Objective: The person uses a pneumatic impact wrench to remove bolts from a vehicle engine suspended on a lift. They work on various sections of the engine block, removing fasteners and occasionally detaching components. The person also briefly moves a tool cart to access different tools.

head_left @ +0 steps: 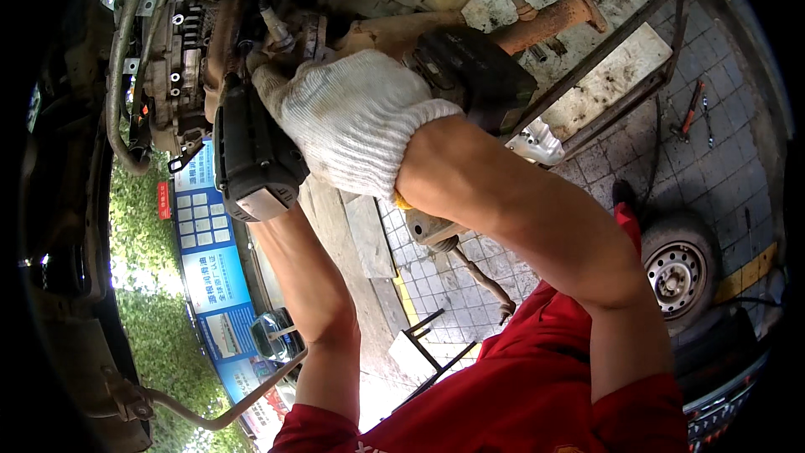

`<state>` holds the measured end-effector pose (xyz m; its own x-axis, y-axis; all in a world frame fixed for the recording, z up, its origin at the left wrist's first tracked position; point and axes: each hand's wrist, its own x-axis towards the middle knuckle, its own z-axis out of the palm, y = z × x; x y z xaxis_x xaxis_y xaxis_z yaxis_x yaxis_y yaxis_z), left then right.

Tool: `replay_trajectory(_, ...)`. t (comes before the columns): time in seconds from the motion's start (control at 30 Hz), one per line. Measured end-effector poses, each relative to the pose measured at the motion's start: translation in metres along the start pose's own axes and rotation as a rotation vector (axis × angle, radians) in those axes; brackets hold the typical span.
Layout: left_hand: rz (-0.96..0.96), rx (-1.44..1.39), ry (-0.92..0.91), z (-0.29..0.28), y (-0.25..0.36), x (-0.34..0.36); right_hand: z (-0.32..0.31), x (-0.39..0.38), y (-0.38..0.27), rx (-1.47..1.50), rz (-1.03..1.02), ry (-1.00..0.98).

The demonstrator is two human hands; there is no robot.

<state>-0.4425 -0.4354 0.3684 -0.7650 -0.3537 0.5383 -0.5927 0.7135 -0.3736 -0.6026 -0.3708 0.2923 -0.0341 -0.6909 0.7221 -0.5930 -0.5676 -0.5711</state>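
Note:
My right hand (344,117), in a white knit glove, lies across a black cordless power tool (256,155), its fingertips curled at the tool's front end beside greasy metal fittings (310,38); what they grip is hidden. The tool points up into the vehicle's underside, with a black battery block (474,75) to the right of my glove. My left forearm rises to the back of the tool, which hides my left hand. A grimy bolted engine casing (176,67) is just left of the tool.
A rusty flanged pipe (545,25) juts rightward near a metal-framed tray (616,75). Below are tiled paving (579,168), hand tools (692,113), a wheel (675,277) and a black metal stand (423,344). A bent bar (193,415) crosses the lower left, before a blue signboard (210,277) and trees.

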Motion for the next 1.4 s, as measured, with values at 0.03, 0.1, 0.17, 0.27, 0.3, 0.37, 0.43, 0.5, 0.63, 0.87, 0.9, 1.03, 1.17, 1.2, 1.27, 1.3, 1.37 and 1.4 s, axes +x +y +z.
replay_trajectory(0.03, 0.032, 0.030, 0.002, -0.001, -0.001, 0.001, -0.002, 0.003, 0.000, 0.006, 0.015, -0.008)
replay_trajectory(0.1, 0.092, 0.080, -0.006, -0.004, 0.003, -0.001, 0.000, 0.003, -0.001, -0.005, 0.023, 0.008)
replay_trajectory(0.17, 0.145, 0.120, -0.015, -0.007, 0.004, -0.003, 0.000, 0.005, -0.001, -0.033, 0.010, -0.032)
replay_trajectory(0.27, 0.189, 0.152, -0.013, -0.008, 0.005, -0.010, -0.005, 0.015, 0.004, -0.106, -0.049, -0.130)
replay_trajectory(0.3, 0.227, 0.147, 0.009, -0.007, 0.011, 0.005, -0.019, 0.019, 0.011, -0.150, -0.062, -0.106)
replay_trajectory(0.37, 0.240, 0.156, 0.014, -0.008, 0.015, 0.004, -0.023, 0.020, 0.014, -0.211, -0.092, -0.106)
replay_trajectory(0.43, 0.231, 0.138, 0.044, -0.002, 0.014, 0.006, -0.024, 0.021, 0.015, -0.204, -0.067, -0.079)
replay_trajectory(0.5, 0.143, 0.081, 0.106, 0.010, 0.007, -0.008, -0.019, 0.021, 0.016, -0.175, -0.057, -0.088)
replay_trajectory(0.63, -0.063, -0.018, 0.035, 0.011, 0.015, -0.001, -0.013, 0.019, 0.011, -0.214, -0.058, -0.092)
replay_trajectory(0.87, -0.278, 0.353, -0.261, 0.006, 0.010, 0.004, -0.015, 0.014, 0.004, -0.204, -0.057, -0.245)
replay_trajectory(0.9, -0.271, 0.427, -0.282, 0.007, 0.015, 0.009, -0.014, 0.014, 0.005, -0.201, -0.061, -0.244)
replay_trajectory(1.03, -0.166, 0.308, -0.236, 0.001, 0.005, 0.000, -0.019, 0.013, 0.005, -0.154, -0.033, -0.265)
replay_trajectory(1.17, -0.511, 0.060, -0.192, 0.016, -0.009, 0.004, -0.019, 0.013, 0.005, -0.168, -0.053, -0.281)
replay_trajectory(1.2, -0.465, 0.052, -0.172, 0.016, -0.009, 0.003, -0.021, 0.013, 0.006, -0.144, -0.040, -0.293)
replay_trajectory(1.27, -0.093, 0.262, -0.174, 0.004, 0.002, 0.003, -0.025, 0.013, 0.008, -0.122, -0.023, -0.271)
replay_trajectory(1.3, 0.028, 0.350, -0.173, 0.002, 0.005, 0.004, -0.023, 0.013, 0.008, -0.124, -0.022, -0.242)
replay_trajectory(1.37, -0.002, 0.462, -0.219, 0.001, 0.009, 0.003, -0.020, 0.010, 0.005, -0.122, -0.023, -0.225)
replay_trajectory(1.4, 0.001, 0.452, -0.208, -0.001, 0.013, 0.002, -0.019, 0.009, 0.003, -0.122, -0.025, -0.235)
